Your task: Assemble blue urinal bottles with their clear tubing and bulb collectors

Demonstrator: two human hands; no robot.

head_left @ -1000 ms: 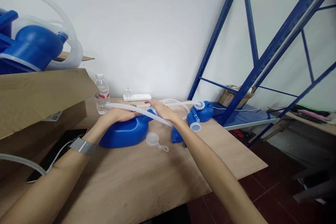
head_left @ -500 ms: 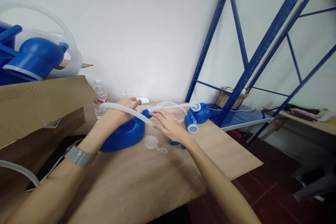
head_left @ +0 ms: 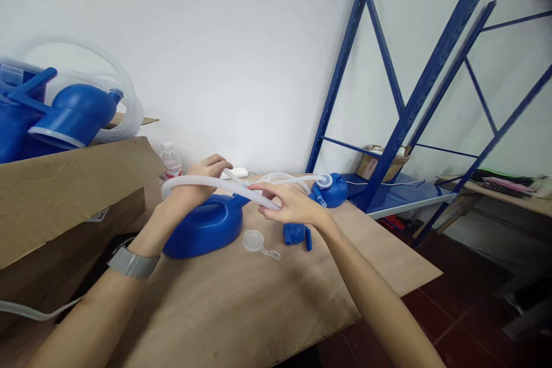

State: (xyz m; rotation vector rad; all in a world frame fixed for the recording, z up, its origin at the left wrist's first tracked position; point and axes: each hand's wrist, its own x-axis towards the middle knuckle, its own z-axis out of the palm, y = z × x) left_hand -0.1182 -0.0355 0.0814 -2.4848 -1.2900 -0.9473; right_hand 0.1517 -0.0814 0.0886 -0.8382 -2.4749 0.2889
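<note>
Both my hands are raised over the wooden table [head_left: 259, 305] with a translucent white hose [head_left: 190, 183] between them. My left hand [head_left: 202, 175] is curled round the hose above a blue plastic container [head_left: 202, 230]. My right hand [head_left: 293, 204] pinches the hose's other part with thumb and fingers. The hose runs on to a second blue container [head_left: 334, 190] at the back of the table. Below my right hand lie a small blue connector piece [head_left: 295, 234] and a clear plastic funnel cap [head_left: 256, 241].
A cardboard box [head_left: 64, 195] at left carries more blue containers [head_left: 71, 115] and coiled hose. A water bottle [head_left: 171, 162] and a white power strip [head_left: 236, 172] stand by the wall. A blue metal shelf frame [head_left: 405, 103] rises at right beyond the table's edge.
My right hand has lifted off the table and closed on the hose. My left hand has risen with the hose, above the blue container. The blue connector under my right hand has come into view.
</note>
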